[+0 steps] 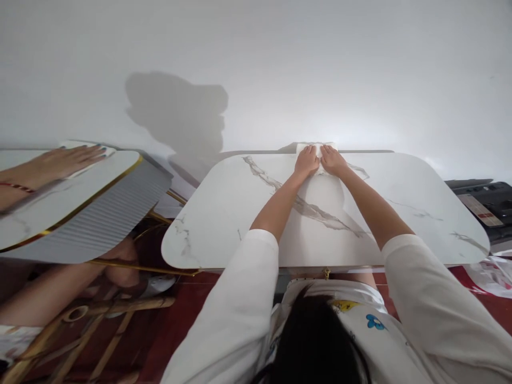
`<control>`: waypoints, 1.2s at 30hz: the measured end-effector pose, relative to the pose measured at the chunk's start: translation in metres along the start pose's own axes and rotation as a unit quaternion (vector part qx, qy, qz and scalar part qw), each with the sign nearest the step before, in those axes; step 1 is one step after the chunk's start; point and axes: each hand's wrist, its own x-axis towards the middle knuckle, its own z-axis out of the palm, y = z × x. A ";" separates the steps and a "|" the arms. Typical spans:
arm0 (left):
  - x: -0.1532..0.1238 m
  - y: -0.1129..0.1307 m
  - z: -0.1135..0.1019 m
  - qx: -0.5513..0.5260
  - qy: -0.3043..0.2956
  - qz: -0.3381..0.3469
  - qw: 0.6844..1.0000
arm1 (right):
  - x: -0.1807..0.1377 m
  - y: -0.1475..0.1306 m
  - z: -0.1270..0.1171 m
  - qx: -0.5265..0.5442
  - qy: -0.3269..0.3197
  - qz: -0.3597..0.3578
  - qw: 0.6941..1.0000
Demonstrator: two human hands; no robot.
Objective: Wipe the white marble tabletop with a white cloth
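Left hand (307, 160) and right hand (333, 160) are pressed open-fingered onto a white cloth (300, 153) atop the marbled table (224, 213)

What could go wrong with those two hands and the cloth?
The white cloth lies under the left hand and right hand at the back edge of the table, so it might slip over that edge. Both hands are close to the wall, so a push forward could bump them against it.

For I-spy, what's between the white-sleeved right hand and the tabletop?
The head view shows a white cloth between the right hand and marbled tabletop.
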 end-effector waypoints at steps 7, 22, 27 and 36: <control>-0.067 0.023 -0.023 0.014 -0.050 0.055 0.997 | -0.070 -0.027 -0.015 -0.012 -0.011 -0.016 1.000; -0.274 0.117 -0.105 0.018 -0.087 0.029 0.996 | -0.264 -0.124 -0.067 0.028 -0.012 -0.037 0.999; -0.247 0.150 -0.080 -0.021 -0.075 0.036 0.996 | -0.273 -0.070 -0.071 0.036 -0.028 -0.033 0.998; -0.220 0.214 -0.049 -0.054 -0.073 0.077 0.993 | -0.310 -0.019 -0.083 -0.001 0.015 0.053 0.998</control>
